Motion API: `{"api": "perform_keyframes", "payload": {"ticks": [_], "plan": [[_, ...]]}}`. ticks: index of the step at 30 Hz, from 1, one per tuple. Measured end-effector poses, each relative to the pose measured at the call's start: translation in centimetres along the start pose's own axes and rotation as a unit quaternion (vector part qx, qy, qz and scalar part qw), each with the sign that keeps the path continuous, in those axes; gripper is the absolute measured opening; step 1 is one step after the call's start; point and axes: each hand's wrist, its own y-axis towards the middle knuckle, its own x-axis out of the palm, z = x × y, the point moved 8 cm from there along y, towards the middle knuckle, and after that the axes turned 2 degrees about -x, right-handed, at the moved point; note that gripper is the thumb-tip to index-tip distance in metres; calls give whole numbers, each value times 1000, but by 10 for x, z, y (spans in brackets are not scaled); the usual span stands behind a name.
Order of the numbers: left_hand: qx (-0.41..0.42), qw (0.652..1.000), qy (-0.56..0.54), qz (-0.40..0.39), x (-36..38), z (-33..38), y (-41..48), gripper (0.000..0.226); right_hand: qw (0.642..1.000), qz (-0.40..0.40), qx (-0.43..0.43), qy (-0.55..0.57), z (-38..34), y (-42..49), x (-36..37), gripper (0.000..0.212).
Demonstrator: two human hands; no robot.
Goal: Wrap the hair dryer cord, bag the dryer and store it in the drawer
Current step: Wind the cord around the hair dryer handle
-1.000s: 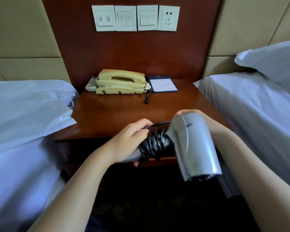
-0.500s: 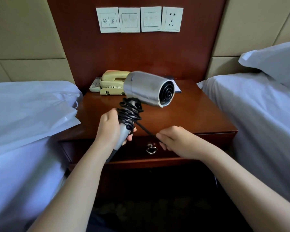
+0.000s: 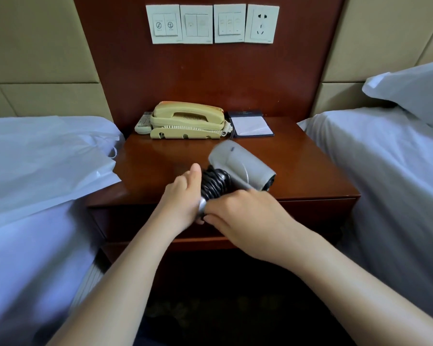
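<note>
A silver hair dryer [image 3: 238, 166] is held over the front of the wooden nightstand [image 3: 298, 166], its nozzle pointing right and down. Black cord [image 3: 211, 183] is coiled tightly round its handle. My left hand [image 3: 183, 196] grips the handle just below the coils. My right hand [image 3: 243, 216] is curled at the handle's lower end, against the coils; the cord's end is hidden beneath it. The closed drawer [image 3: 125, 221] fronts the nightstand below my hands. A white bag [image 3: 60, 176] lies on the left bed.
A beige telephone [image 3: 188, 121], a remote [image 3: 143, 123] and a notepad [image 3: 251, 124] sit at the back of the nightstand. Beds with white sheets flank it on both sides. Switches and a socket [image 3: 260, 23] are on the wall panel.
The dryer has dropped from upright to lying low, nozzle now right and down. My right hand moved up from the taut cord to the handle; no loose cord shows now.
</note>
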Motion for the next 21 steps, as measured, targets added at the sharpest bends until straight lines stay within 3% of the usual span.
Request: {"api": "perform_keyframes", "payload": {"ticks": [4,7,13,21], "plan": [[35,983,-30,-178,29,5,-11,114,999,23,28,32,14,2,-7,20],[33,973,-23,-225,38,6,-20,128,995,46,46,71,23,0,-21,20],[32,958,38,-283,43,20,-39,80,990,60,122,43,62,-9,-29,50],[128,931,135,-313,60,21,-43,44,967,47,91,234,92,-2,-8,26]]}}
